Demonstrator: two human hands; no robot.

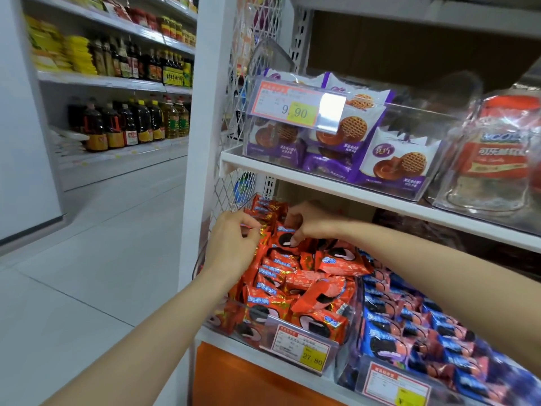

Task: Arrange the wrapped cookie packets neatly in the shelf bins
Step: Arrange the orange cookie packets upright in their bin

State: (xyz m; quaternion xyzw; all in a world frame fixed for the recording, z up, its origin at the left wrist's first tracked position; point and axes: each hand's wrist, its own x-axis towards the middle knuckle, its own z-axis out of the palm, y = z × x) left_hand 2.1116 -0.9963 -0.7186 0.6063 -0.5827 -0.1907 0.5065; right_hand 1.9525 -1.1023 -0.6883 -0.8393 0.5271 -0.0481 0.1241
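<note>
Both bare forearms reach up and forward into a clear plastic bin (228,326) on the lower shelf (248,353), which is heaped with glossy red packets (304,285). The left hand (234,247), fingers curled, pinches the crinkled gold edges of the red packets at the rear. The right hand (310,222), palm down, pinches one upright packet (282,238) between thumb and fingers. Blue packets (409,326) fill the neighbouring bin.

In bin (198,263), left hand (231,244), right hand (310,221) pinch red packets (292,276).
</note>
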